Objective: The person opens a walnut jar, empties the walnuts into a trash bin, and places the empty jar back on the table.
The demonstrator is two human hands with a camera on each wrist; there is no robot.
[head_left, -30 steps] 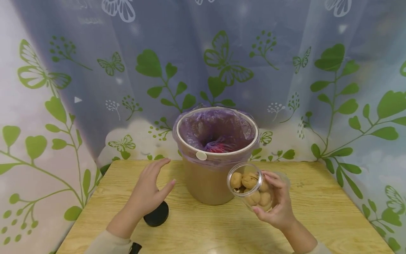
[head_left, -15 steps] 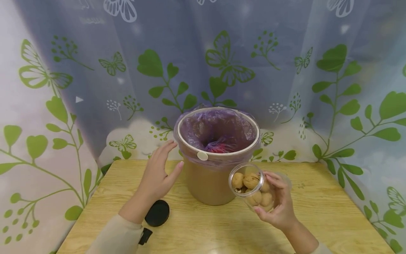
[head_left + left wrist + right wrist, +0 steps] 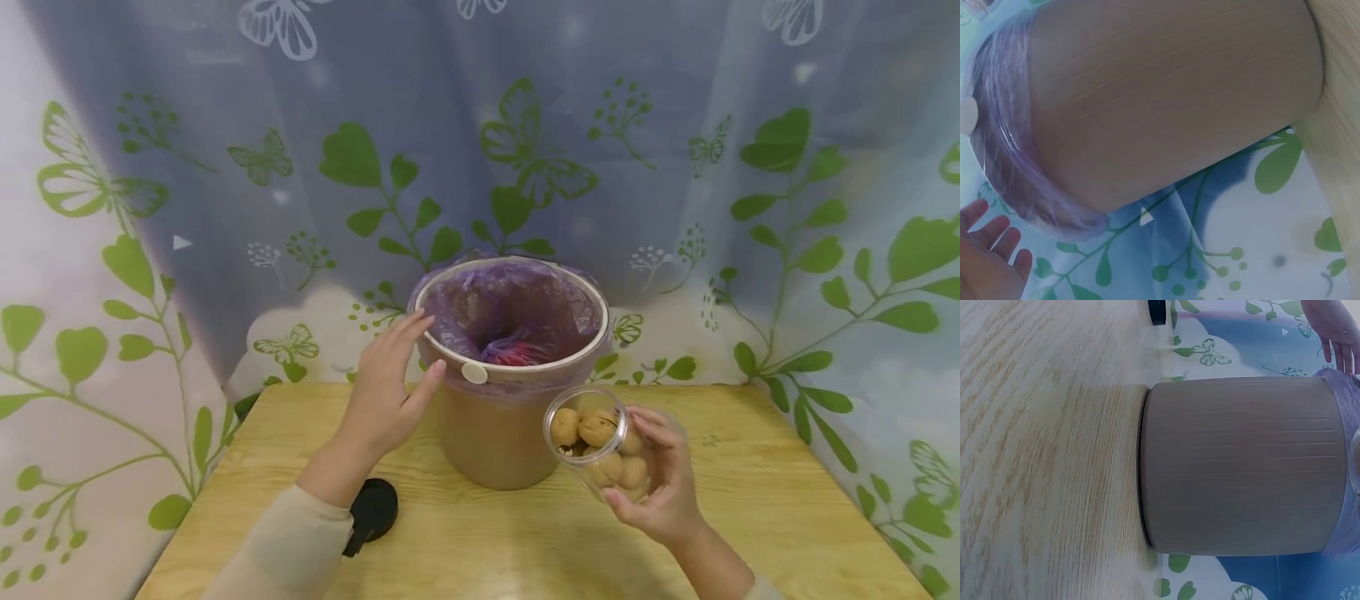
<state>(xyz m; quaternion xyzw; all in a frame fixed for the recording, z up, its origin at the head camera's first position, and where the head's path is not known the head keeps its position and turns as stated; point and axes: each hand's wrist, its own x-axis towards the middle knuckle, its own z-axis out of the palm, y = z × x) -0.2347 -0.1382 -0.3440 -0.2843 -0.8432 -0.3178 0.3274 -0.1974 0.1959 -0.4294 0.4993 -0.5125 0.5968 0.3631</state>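
A brown bin [image 3: 498, 442] lined with a thin purple bag [image 3: 551, 287] stands at the middle of the table, a white ring around its rim. Inside it lies something reddish [image 3: 517, 354] under the film. My left hand [image 3: 390, 387] hovers at the bin's left rim, fingers loosely extended and holding nothing; whether it touches the rim I cannot tell. To the right, my right hand [image 3: 663, 479] grips a clear plastic jar [image 3: 581, 396], tilted with its uncovered mouth toward the bin. Several walnuts [image 3: 597, 429] fill the jar.
A round black lid [image 3: 378, 504] lies on the wooden table [image 3: 525, 550] near my left forearm. Behind the table hangs a blue-and-white curtain [image 3: 442, 100] printed with green leaves and butterflies.
My left hand has moved up and to the right, from above the black lid to the bin's left rim. The right hand with the jar of walnuts has stayed nearly still.
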